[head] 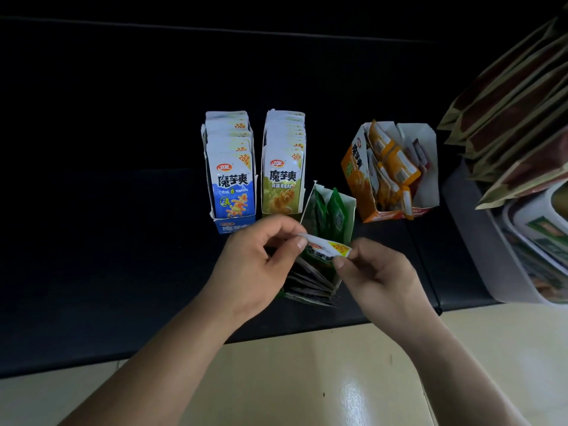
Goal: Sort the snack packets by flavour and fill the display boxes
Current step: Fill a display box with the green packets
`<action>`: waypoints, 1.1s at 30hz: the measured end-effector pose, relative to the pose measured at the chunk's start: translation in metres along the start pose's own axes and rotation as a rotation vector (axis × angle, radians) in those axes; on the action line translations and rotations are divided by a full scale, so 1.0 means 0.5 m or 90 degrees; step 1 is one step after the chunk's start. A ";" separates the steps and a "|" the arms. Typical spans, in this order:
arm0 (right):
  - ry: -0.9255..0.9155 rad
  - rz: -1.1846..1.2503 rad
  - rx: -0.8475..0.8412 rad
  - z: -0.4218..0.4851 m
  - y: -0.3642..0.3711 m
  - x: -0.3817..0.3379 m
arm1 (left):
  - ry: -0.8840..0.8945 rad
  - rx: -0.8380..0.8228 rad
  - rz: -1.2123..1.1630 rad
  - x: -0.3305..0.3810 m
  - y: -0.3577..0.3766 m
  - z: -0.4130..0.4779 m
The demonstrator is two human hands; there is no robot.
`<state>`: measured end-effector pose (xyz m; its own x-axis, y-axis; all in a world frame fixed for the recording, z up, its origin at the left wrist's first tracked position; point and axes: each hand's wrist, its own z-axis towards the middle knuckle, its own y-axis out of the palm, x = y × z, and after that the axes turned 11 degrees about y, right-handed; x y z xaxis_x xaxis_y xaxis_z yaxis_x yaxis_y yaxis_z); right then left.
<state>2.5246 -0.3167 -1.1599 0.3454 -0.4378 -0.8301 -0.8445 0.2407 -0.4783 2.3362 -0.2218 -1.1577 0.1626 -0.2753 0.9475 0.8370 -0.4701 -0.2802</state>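
Note:
Both of my hands hold one green snack packet (pixel 322 250) by its white top edge. My left hand (pixel 261 259) pinches the left corner and my right hand (pixel 375 272) pinches the right corner. The packet sits over the green display box (pixel 347 210), which holds a few upright green packets and a fanned stack at its near end. Behind stand a blue display box (pixel 221 226) and a yellow-green display box (pixel 265 167), each packed with matching packets. To the right, an orange display box (pixel 353 176) holds loosely mixed orange and red packets.
All the boxes stand on a dark black surface (pixel 123 210) with a pale floor (pixel 276 379) in front of it. At the right edge a grey bin (pixel 479 247) holds packaged goods, and brown-and-tan packets (pixel 507 96) hang above it.

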 end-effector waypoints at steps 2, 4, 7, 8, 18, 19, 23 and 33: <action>-0.039 0.021 -0.030 -0.003 -0.010 -0.020 | 0.034 0.006 -0.014 0.010 -0.004 0.003; -0.087 0.073 -0.063 -0.011 -0.012 -0.037 | 0.071 -0.012 -0.007 0.023 -0.003 0.009; -0.132 0.042 -0.048 -0.008 -0.008 -0.022 | 0.072 -0.057 0.020 0.018 -0.003 0.008; -0.135 0.014 -0.037 -0.005 -0.007 -0.013 | 0.050 -0.068 0.028 0.008 -0.005 0.003; -0.051 -0.077 -0.066 0.015 0.012 0.024 | -0.012 -0.176 0.111 -0.049 -0.032 -0.039; -0.056 -0.074 -0.065 0.015 0.012 0.025 | 0.000 -0.162 0.103 -0.051 -0.030 -0.040; -0.084 -0.075 -0.059 0.005 0.017 0.028 | -0.003 -0.127 0.066 -0.053 -0.021 -0.042; -0.083 -0.171 -0.140 0.023 -0.010 0.003 | -0.050 -0.097 0.064 -0.028 -0.007 -0.039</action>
<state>2.5342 -0.3085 -1.1620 0.6037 -0.3425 -0.7199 -0.7797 -0.0654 -0.6228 2.3211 -0.2327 -1.1728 0.2864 -0.2645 0.9209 0.7268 -0.5663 -0.3887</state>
